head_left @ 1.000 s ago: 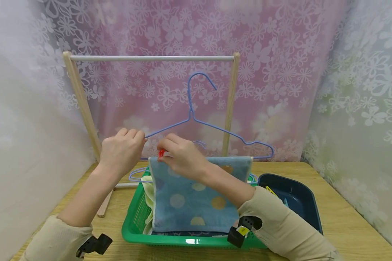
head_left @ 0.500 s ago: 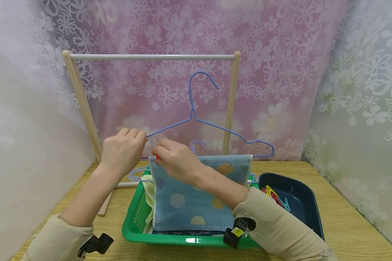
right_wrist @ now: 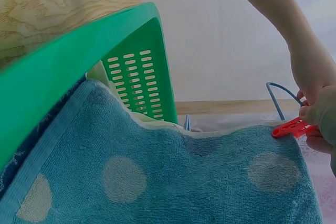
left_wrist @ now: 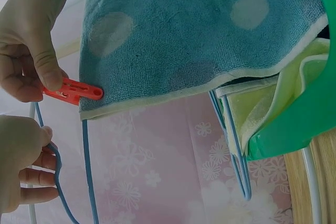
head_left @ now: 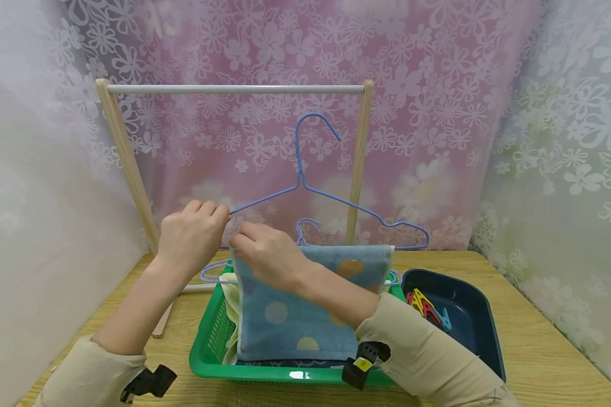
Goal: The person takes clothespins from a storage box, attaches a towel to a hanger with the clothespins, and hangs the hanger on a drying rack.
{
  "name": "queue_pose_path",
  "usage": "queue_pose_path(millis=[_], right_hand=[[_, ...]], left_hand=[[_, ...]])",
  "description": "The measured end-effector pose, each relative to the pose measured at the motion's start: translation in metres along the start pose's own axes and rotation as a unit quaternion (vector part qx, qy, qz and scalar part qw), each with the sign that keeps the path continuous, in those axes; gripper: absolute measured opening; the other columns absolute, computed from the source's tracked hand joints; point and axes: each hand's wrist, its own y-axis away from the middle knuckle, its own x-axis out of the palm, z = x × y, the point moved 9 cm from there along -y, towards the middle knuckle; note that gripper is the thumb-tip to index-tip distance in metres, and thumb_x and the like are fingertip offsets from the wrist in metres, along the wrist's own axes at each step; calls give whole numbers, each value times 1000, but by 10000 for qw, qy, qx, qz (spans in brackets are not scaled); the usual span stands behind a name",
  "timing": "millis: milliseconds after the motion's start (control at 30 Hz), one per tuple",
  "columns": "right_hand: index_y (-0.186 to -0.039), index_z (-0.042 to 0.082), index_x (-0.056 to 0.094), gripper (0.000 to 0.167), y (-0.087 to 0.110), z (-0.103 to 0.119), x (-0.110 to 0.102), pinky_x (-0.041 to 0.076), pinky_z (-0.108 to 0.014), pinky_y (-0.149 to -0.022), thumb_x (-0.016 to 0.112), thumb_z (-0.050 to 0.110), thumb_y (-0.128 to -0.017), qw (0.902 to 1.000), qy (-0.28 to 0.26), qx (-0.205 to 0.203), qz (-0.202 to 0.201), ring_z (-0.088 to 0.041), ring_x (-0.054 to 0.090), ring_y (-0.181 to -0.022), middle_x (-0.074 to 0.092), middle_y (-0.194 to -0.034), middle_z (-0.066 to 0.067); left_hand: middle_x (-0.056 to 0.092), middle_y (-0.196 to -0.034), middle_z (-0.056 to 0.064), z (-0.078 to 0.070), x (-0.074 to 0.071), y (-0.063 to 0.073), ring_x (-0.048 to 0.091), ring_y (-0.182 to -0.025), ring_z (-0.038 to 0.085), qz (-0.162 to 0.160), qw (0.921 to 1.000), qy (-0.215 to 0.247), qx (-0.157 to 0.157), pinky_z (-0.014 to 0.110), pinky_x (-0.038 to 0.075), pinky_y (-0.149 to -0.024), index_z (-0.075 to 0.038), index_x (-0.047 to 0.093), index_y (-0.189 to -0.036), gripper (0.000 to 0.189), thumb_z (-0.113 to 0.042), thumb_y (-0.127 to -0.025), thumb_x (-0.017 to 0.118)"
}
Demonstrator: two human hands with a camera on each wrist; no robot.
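Observation:
A blue wire hanger (head_left: 300,169) stands upright above the basket, its left arm gripped by my left hand (head_left: 190,234). Over the hanger's bottom bar hangs a blue towel (head_left: 275,339) with pale and orange dots, its lower part inside the basket. My right hand (head_left: 272,257) pinches a red clothespin (left_wrist: 73,92) at the towel's top left corner. In the left wrist view the clothespin's jaws overlap the towel edge beside the bar. The right wrist view also shows the red clothespin (right_wrist: 290,128) on the corner; in the head view my fingers hide it.
A green basket (head_left: 209,339) holds pale yellow cloth (head_left: 230,299), dark cloth and more blue hangers (head_left: 214,271). On its right stands a dark blue tray (head_left: 468,299) with several coloured clothespins (head_left: 427,308). Behind is a wooden rack with a white rail (head_left: 234,89).
My right hand has moved left and slightly down with the red clothespin, onto the towel's top left corner. The left hand stays on the hanger. More clothespins in the tray now show.

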Motion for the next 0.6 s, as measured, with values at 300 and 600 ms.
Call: queue_pose_path(millis=[300,600], right_hand=[[-82,6,64,10,-1,4,2,41,-16,-58,61,-4,-83,9999,82,-72,56,-11,52,-66,55,-79,-2],[-83,5,62,7,-2,3,8,42,-17,-59,64,-1,-80,9994,236,-95,226,-13,52,-68,55,-81,-3]], left_hand=[[40,-53,7,-1,1,1,35,-45,20,105,9999,58,-39,25,16,-35,-5,38,-60,29,10,-77,57],[35,-52,4,-1,-1,1,32,-45,19,85,9999,63,-37,25,15,-35,-5,38,-60,29,11,-76,55]])
